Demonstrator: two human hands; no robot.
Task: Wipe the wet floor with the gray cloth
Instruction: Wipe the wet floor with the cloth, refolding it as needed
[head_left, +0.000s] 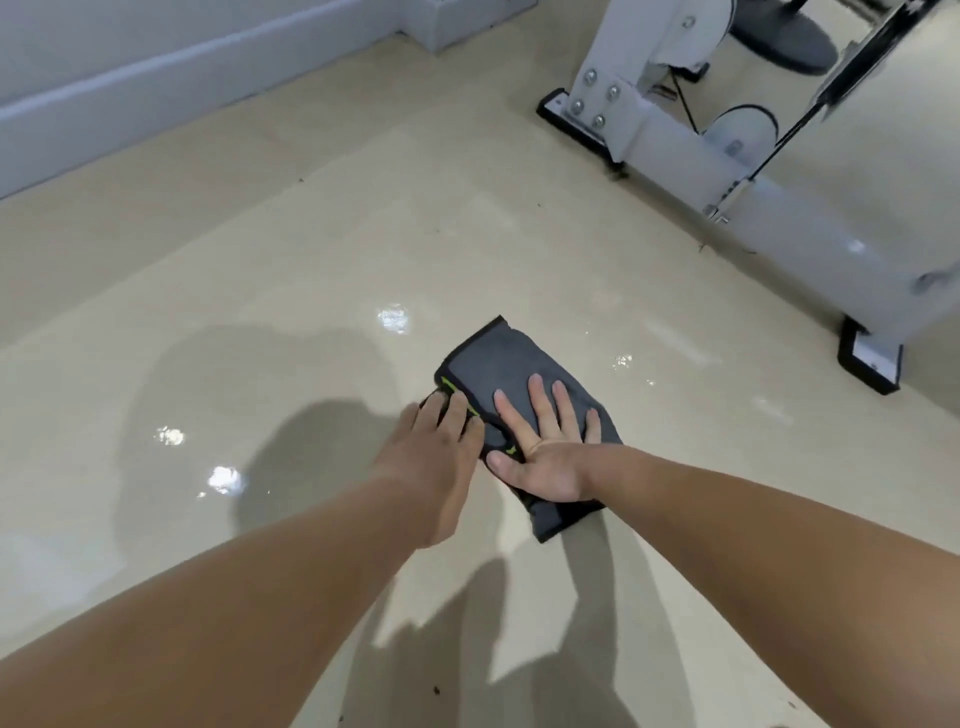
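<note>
Two hands on the gray cloth (488, 364), which lies folded flat on the floor (311, 249) approx mid-view, long axis running near-R to far-L. The right hand (550, 452) lies palm-down on the cloth's near half, fingers (535, 402) straight & spread apart, thumb out toward the L side; it presses and grips nothing. The left hand (441, 441) sits at the cloth's L edge, by the black hem w/ green stitching (448, 387). Its fingers (457, 410) are bent down over that edge, close together, tips hidden, so it looks like a grip on the hem. The 2 hands are just beside each other.

Floor is glossy beige w/ a wet sheen: bright glints L of the cloth, beyond it & just R of it. Person's shadow falls across the near part. Few dark specks here & there.

Far R stands a white metal machine frame (675, 140) w/ a bolted plate, on black feet. The nearest foot (867, 364) is near the cloth's R side but apart from it, wet floor between. Thin black cable runs along the frame. A dark round base (779, 36) shows behind it at top. Far L, a pale gray baseboard (156, 88) runs along the wall, well apart from the cloth.
</note>
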